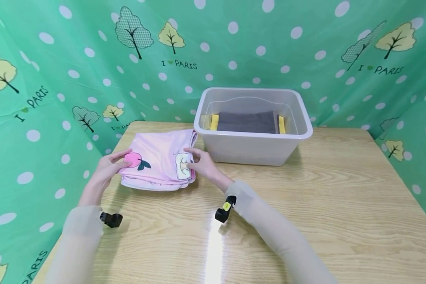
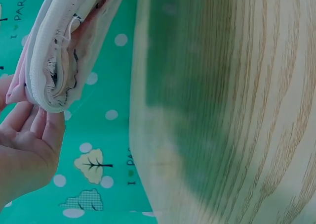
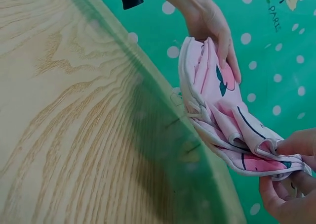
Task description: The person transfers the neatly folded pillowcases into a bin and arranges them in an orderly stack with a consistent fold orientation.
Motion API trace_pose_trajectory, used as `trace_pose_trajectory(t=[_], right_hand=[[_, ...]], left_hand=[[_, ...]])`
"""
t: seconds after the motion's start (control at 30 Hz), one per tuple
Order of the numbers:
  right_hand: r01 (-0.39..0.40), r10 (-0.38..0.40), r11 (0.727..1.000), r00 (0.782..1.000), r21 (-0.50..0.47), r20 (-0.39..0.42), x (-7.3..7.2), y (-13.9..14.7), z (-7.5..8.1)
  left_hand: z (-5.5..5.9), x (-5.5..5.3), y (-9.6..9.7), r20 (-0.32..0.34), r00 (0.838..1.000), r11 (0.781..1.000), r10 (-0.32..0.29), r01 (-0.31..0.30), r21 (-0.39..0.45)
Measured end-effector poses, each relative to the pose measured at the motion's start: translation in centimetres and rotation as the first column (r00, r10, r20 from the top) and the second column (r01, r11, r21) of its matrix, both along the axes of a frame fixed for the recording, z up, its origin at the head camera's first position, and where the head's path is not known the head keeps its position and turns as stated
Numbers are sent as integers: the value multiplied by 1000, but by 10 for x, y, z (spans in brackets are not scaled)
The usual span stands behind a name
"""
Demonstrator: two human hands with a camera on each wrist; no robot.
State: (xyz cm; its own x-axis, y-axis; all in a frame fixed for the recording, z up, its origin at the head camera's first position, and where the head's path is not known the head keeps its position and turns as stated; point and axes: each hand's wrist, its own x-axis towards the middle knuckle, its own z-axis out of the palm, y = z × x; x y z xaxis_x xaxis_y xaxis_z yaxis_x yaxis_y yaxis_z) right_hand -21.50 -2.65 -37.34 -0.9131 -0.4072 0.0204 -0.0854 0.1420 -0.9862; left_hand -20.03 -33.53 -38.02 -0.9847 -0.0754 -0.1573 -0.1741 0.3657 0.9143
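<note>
A folded pink cloth (image 1: pixel 157 152), printed with a fruit and a cream-coloured figure, is held between both hands over the left part of the table. At its left edge my left hand (image 1: pixel 108 167) pinches it, thumb on top and fingers underneath. My right hand (image 1: pixel 205 162) grips the opposite edge, beside the plastic bin. In the left wrist view, the stacked layers and pale hem of the folded cloth (image 2: pixel 61 61) face the camera. The right wrist view shows the cloth (image 3: pixel 232 120) sagging between the hands, with thumb and fingers of the right hand (image 3: pixel 291 189) around its end.
A pale grey plastic bin (image 1: pixel 248 148) stands at the back of the wooden table (image 1: pixel 333 205), close to the cloth. Inside it are a dark grey folded item (image 1: pixel 246 122) and yellow pieces (image 1: pixel 214 122). A green printed curtain (image 1: pixel 234 47) hangs behind and beside the table.
</note>
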Motion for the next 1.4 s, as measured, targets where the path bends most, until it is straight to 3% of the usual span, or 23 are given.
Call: trace_pose_trajectory(t=[0.1,0.17,0.2,0.5,0.57,0.67,0.73,0.83,0.9,0.97,1.1,1.23,1.4], right_hand=[[-17,17,1000,1000,-12,3,5,2,9],[-22,22,1000,1000,-19,-1,6,2,11],[-25,25,999,1000,-22,-4,7,2,13],[-40,40,999,999,-18,-37,6,2,19],[-43,42,999,998,-24,-37,3,1,16],[-51,49,998,998,-32,-38,-2,0,10],[-48,47,999,997,-22,-55,-2,0,11],[-43,43,999,996,1,-80,0,2,16],[-40,41,999,995,13,-93,2,4,21],[-44,46,999,994,15,-99,4,6,26],[-62,63,998,992,9,-110,14,13,44],[-69,71,997,988,19,-135,25,19,63],[-61,63,998,984,17,-165,26,25,66]], left_hand=[[2,5,0,-14,1000,1000,16,-16,9],[8,10,1,-18,1000,1000,23,-22,8],[14,13,4,-11,1000,999,18,-18,-31],[32,25,4,-48,998,993,48,-42,111],[33,26,1,-57,997,986,60,-50,159],[27,24,-8,-86,995,986,50,-35,166],[16,18,-19,-125,990,970,63,-32,241],[15,18,-22,-153,986,969,59,-20,245],[23,23,-16,-172,982,958,76,-24,286],[40,33,-4,-169,983,967,69,-24,254],[58,43,11,-184,979,951,93,-33,308],[66,46,18,-182,978,947,104,-42,319],[75,50,26,-186,977,948,100,-37,315]])
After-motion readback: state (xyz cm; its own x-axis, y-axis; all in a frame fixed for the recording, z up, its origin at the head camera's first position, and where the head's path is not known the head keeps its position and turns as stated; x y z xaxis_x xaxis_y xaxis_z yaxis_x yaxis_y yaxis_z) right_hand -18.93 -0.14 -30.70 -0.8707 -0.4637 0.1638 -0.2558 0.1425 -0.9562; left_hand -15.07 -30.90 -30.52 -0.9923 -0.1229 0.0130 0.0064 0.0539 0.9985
